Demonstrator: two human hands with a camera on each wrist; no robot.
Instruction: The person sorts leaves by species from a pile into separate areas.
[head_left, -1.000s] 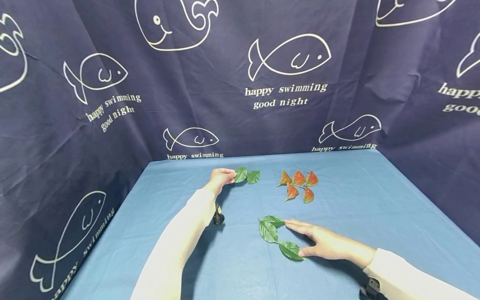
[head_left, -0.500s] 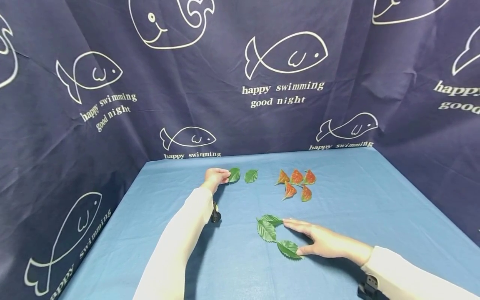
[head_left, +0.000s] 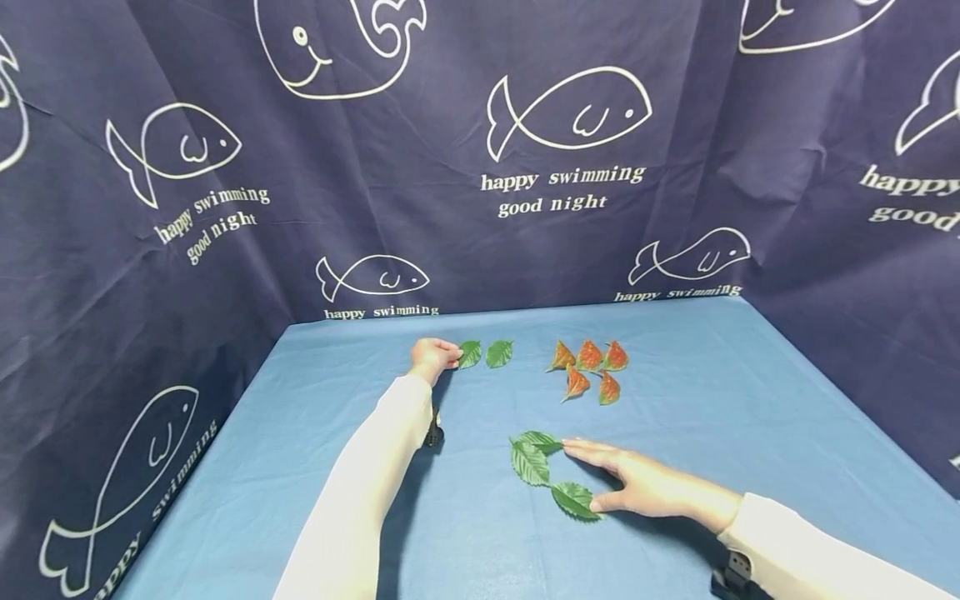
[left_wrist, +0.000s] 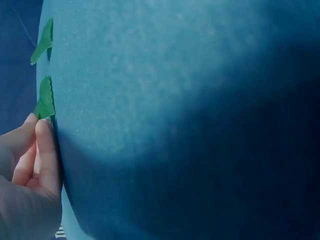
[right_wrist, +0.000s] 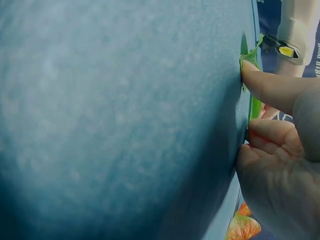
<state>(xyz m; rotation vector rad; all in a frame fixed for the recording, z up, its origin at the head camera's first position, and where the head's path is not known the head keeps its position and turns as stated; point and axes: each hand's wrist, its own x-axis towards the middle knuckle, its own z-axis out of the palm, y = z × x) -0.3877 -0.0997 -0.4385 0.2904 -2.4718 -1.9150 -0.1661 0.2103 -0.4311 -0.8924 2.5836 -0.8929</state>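
Observation:
At the far side of the table, my left hand (head_left: pixel 435 357) pinches the edge of a green leaf (head_left: pixel 470 353) between thumb and fingertips. A second green leaf (head_left: pixel 499 353) lies a short way to its right; the left wrist view shows the pinched leaf (left_wrist: pixel 46 97) too. Nearer, my right hand (head_left: pixel 645 483) is spread on the cloth. Its thumb rests on a lower green leaf (head_left: pixel 573 500) and its fingertips touch the tip of an upper green leaf (head_left: pixel 542 441). Another green leaf (head_left: pixel 530 463) joins these two on the left, forming a curve.
Several orange-red leaves, among them one leaf (head_left: pixel 576 382), lie in two rows at the back, right of the green pair. A blue cloth (head_left: pixel 480 533) covers the table. A dark fish-print curtain (head_left: pixel 450 208) stands behind and along the sides.
My left hand has drawn its leaf to the left, widening the gap to the neighbouring leaf. My right hand stays in place on the curved leaves. The head view has shifted slightly.

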